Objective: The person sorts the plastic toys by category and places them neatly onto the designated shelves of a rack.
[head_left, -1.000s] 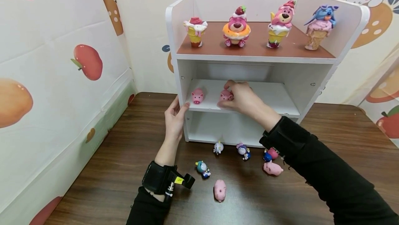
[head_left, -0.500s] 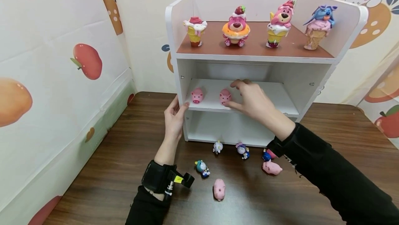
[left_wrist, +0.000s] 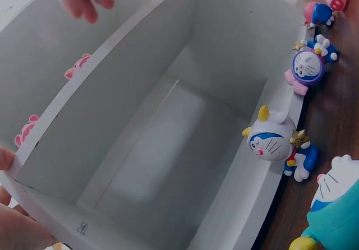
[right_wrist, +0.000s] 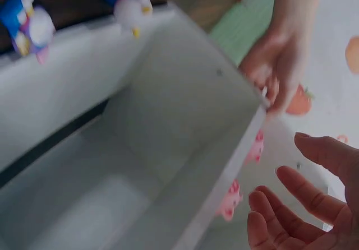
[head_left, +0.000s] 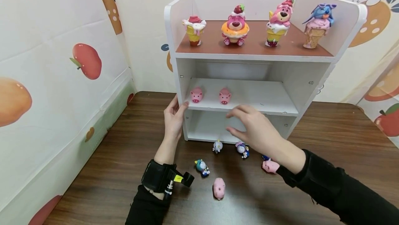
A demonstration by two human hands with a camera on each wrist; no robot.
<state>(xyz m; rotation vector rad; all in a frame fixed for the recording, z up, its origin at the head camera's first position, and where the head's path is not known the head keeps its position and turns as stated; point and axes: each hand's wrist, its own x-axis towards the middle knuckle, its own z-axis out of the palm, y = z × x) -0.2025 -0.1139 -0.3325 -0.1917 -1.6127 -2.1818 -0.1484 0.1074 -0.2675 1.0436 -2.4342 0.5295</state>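
My left hand (head_left: 174,118) grips the left side panel of a white display shelf (head_left: 237,58), thumb at the front edge and fingers on the outside. In the right wrist view that left hand (right_wrist: 277,65) pinches the panel's edge. My right hand (head_left: 257,126) hovers in front of the lower compartment, fingers loosely curved and holding nothing. Two pink toy pigs stand on the middle shelf: the left pig (head_left: 196,95) and the right pig (head_left: 224,96). On the table lie another pink pig (head_left: 219,188) and one more pig (head_left: 269,166), partly behind my right wrist.
Small figurines lie on the brown table: a teal one (head_left: 202,168), a white one (head_left: 217,146) and a purple-blue one (head_left: 242,149). A blue-and-pink figurine (left_wrist: 318,13) lies beside them. Ice-cream bear figures (head_left: 236,27) and a blue figure (head_left: 318,25) stand on top.
My right hand has let go of the right pig, leaving it standing on the middle shelf, and has drawn back down toward the right. The left hand has stayed in place.
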